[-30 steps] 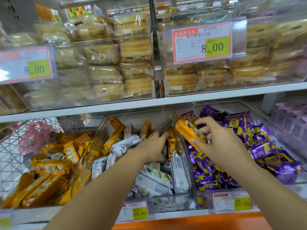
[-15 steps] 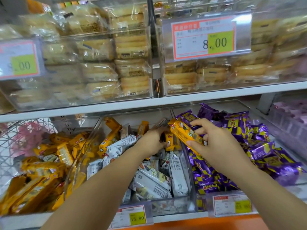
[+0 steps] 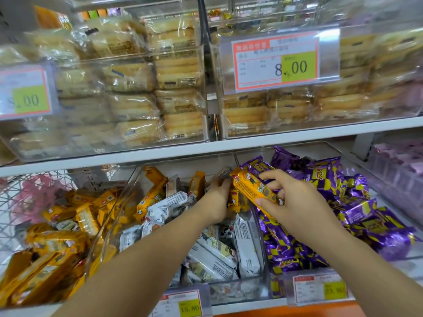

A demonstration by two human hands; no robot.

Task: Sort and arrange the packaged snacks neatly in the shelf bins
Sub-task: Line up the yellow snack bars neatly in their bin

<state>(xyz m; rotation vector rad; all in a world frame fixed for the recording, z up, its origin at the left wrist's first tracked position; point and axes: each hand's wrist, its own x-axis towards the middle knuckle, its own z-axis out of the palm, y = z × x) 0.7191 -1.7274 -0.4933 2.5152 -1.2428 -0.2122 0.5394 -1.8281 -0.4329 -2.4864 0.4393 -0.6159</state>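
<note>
**Orange pack held above the wall between two bins**

Little has moved over the last second. The right hand (image 3: pixel 299 202) has kept its hold on the orange pack (image 3: pixel 254 188), which now lies a touch flatter, and the two hands have drawn slightly closer together.

From the head view, the right hand's thumb is under the orange pack's near end and its fingers are curled over the far side. The pack is in the air and slants down toward the person. It hangs just above the clear wall shared by the middle bin (image 3: pixel 235 291) and the right bin (image 3: pixel 297 145).

The left hand (image 3: pixel 216 199) reaches deep into the middle bin, its fingers bent over a cluster of upright packs (image 3: pixel 235 202) standing against that wall. The thumb is hidden, so I cannot tell whether it really clamps them. Its fingertips are right next to the raised end of the orange pack.

White packs (image 3: pixel 217 255) lie jumbled at the front of the middle bin, and more orange ones (image 3: pixel 155 191) lean at the back. The right bin is heaped with purple packs (image 3: pixel 357 202). The left bin (image 3: pixel 109 213) holds a loose pile of orange packs (image 3: pixel 57 248).

On the shelf above, clear boxes hold wrapped pale cakes (image 3: pixel 137 106). A price tag (image 3: pixel 274 65) reading 8.00 is fixed to the front of one box. A smaller tag (image 3: pixel 190 305) reading 15.80 is fixed below the middle bin.
</note>
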